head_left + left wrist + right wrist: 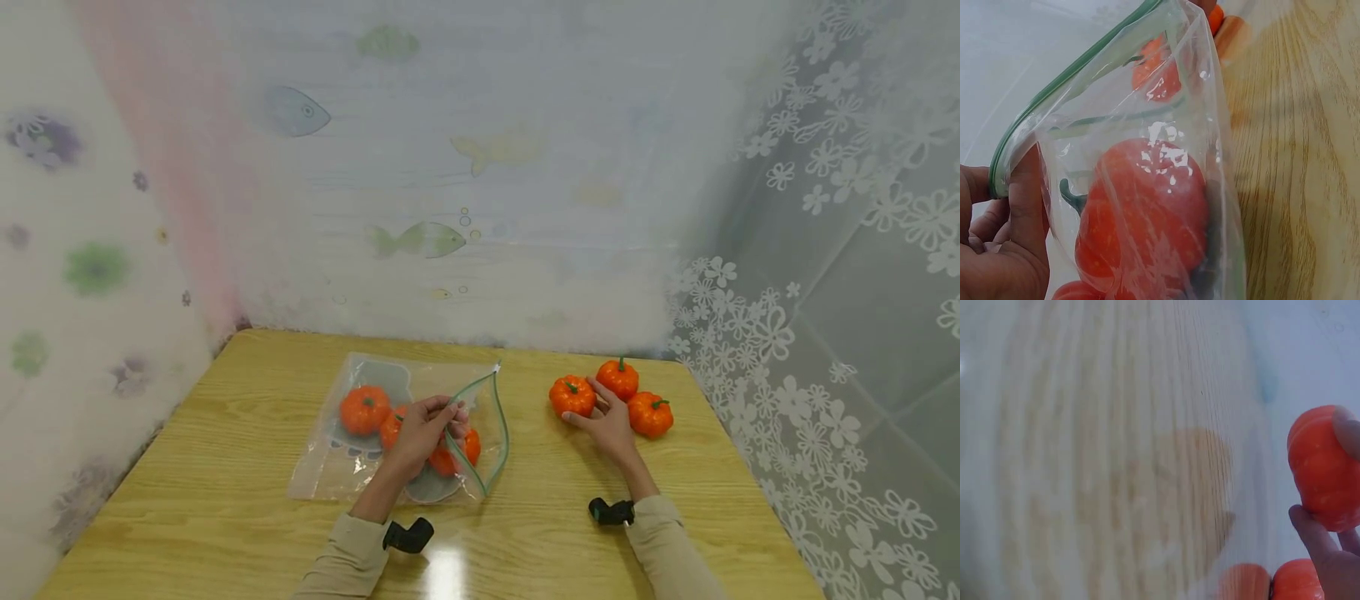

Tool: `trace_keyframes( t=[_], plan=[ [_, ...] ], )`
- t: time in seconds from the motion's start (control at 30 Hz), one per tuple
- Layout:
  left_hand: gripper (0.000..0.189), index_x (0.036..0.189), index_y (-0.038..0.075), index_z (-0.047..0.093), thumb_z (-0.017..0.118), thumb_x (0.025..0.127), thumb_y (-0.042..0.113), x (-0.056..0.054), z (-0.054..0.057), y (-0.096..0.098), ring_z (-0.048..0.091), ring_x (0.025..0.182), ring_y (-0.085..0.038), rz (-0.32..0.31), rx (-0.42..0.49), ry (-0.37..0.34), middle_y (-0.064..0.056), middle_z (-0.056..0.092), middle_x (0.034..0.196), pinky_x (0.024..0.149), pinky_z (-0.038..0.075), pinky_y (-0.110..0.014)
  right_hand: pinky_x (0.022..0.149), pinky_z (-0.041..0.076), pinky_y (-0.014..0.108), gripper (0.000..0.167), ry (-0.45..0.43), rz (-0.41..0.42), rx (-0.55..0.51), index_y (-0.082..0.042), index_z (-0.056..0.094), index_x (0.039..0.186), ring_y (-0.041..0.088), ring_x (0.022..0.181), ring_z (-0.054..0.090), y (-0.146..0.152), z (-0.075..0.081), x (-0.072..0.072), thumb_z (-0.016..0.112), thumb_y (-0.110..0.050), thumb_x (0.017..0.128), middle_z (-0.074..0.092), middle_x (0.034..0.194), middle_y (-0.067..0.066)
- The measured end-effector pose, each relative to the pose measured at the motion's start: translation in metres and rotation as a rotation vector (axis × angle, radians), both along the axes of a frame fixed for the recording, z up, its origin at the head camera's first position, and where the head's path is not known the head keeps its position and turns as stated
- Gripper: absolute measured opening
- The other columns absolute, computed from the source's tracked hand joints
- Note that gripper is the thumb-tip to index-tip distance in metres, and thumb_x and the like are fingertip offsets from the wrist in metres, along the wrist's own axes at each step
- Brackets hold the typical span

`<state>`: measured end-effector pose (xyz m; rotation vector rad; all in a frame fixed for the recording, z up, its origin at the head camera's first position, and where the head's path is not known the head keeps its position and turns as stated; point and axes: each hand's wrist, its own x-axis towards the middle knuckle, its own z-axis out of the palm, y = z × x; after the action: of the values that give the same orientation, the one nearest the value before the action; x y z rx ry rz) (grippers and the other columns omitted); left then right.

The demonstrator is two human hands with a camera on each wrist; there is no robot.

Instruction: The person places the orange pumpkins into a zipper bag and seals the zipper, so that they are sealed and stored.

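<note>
A clear zip bag [318,471] with a green zip strip lies on the table, its mouth spread toward the right. My left hand [422,432] pinches the rim of that mouth between thumb and fingers, as the left wrist view also shows. Inside the bag are several small orange pumpkins [364,410] with green stems, partly covered by the hand. Over on the right, my right hand [613,427] grips another pumpkin [572,397] from its right side. The right wrist view has this pumpkin [1322,472] held between thumb and fingers, above the tabletop.
Two more pumpkins, one behind [618,380] and one in front [650,415], sit just right of the right hand. The wooden table [225,433] meets a fish-patterned curtain [525,283] at the back. Flowered sheeting [795,375] hangs along the right.
</note>
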<state>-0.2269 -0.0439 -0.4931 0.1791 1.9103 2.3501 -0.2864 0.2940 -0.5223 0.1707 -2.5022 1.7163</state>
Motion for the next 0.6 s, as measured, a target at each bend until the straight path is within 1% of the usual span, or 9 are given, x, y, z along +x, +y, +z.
trace_keyframes(
  t=[0.07, 0.1, 0.23, 0.3, 0.37, 0.47, 0.53, 0.6],
  plan=[
    [0.029, 0.123, -0.016, 0.057, 0.05, 0.108, 0.007, 0.0, 0.001, 0.0, 0.068, 0.069, -0.008, 0.008, -0.008, -0.005, -0.005, 0.071, 0.09, 0.066, 0.06, -0.023, 0.11, 0.046, 0.05, 0.083, 0.016, 0.013, -0.013, -0.003, 0.041, 0.155, 0.043, 0.141, 0.044, -0.001, 0.0, 0.003, 0.085, -0.008, 0.084, 0.037, 0.161, 0.016],
    [0.029, 0.123, -0.016, 0.058, 0.05, 0.107, 0.007, 0.0, 0.001, 0.0, 0.068, 0.069, -0.008, 0.012, -0.011, -0.008, -0.006, 0.071, 0.09, 0.066, 0.06, -0.023, 0.11, 0.046, 0.047, 0.083, 0.023, 0.021, -0.016, -0.003, 0.043, 0.154, 0.043, 0.141, 0.044, -0.002, -0.001, 0.004, 0.085, -0.006, 0.083, 0.038, 0.161, 0.016],
    [0.028, 0.122, -0.015, 0.058, 0.051, 0.107, 0.007, 0.0, 0.001, 0.0, 0.067, 0.068, -0.009, 0.025, -0.011, -0.015, -0.008, 0.071, 0.09, 0.065, 0.06, -0.022, 0.105, 0.049, 0.028, 0.081, 0.039, 0.067, -0.037, -0.002, 0.047, 0.151, 0.043, 0.136, 0.049, -0.007, -0.003, 0.01, 0.086, 0.0, 0.08, 0.043, 0.157, 0.018],
    [0.027, 0.122, -0.015, 0.058, 0.051, 0.107, 0.006, 0.001, 0.001, 0.001, 0.067, 0.067, -0.009, 0.028, -0.009, -0.014, -0.01, 0.071, 0.091, 0.065, 0.06, -0.023, 0.103, 0.049, 0.022, 0.08, 0.052, 0.091, -0.035, -0.002, 0.049, 0.15, 0.042, 0.134, 0.051, -0.011, -0.004, 0.013, 0.087, 0.0, 0.079, 0.046, 0.155, 0.019],
    [0.027, 0.122, -0.015, 0.058, 0.051, 0.107, 0.007, 0.001, 0.002, 0.0, 0.067, 0.068, -0.009, 0.03, -0.007, -0.014, -0.012, 0.071, 0.093, 0.065, 0.06, -0.023, 0.105, 0.049, 0.024, 0.08, 0.064, 0.113, -0.03, -0.002, 0.05, 0.149, 0.041, 0.134, 0.052, -0.014, -0.005, 0.016, 0.087, -0.001, 0.078, 0.047, 0.154, 0.019],
    [0.028, 0.123, -0.015, 0.058, 0.051, 0.107, 0.007, 0.002, 0.002, 0.0, 0.067, 0.069, -0.009, 0.024, -0.006, -0.015, -0.012, 0.071, 0.093, 0.066, 0.061, -0.023, 0.11, 0.047, 0.032, 0.08, 0.083, 0.137, -0.03, -0.001, 0.052, 0.147, 0.04, 0.136, 0.051, -0.02, -0.004, 0.021, 0.088, -0.002, 0.077, 0.049, 0.153, 0.019],
    [0.029, 0.123, -0.016, 0.057, 0.051, 0.107, 0.007, 0.002, 0.002, 0.0, 0.067, 0.069, -0.009, 0.019, -0.004, -0.014, -0.01, 0.071, 0.092, 0.067, 0.061, -0.023, 0.108, 0.049, 0.033, 0.079, 0.074, 0.149, -0.045, -0.001, 0.053, 0.146, 0.04, 0.135, 0.051, -0.025, -0.003, 0.024, 0.088, 0.0, 0.076, 0.05, 0.152, 0.019],
    [0.029, 0.123, -0.016, 0.057, 0.051, 0.107, 0.007, 0.002, 0.002, 0.0, 0.067, 0.069, -0.008, 0.015, -0.007, -0.012, -0.009, 0.071, 0.092, 0.067, 0.061, -0.023, 0.102, 0.053, 0.03, 0.077, 0.056, 0.161, -0.064, -0.001, 0.053, 0.146, 0.041, 0.133, 0.053, -0.029, -0.002, 0.027, 0.088, 0.0, 0.077, 0.05, 0.152, 0.019]
  ],
)
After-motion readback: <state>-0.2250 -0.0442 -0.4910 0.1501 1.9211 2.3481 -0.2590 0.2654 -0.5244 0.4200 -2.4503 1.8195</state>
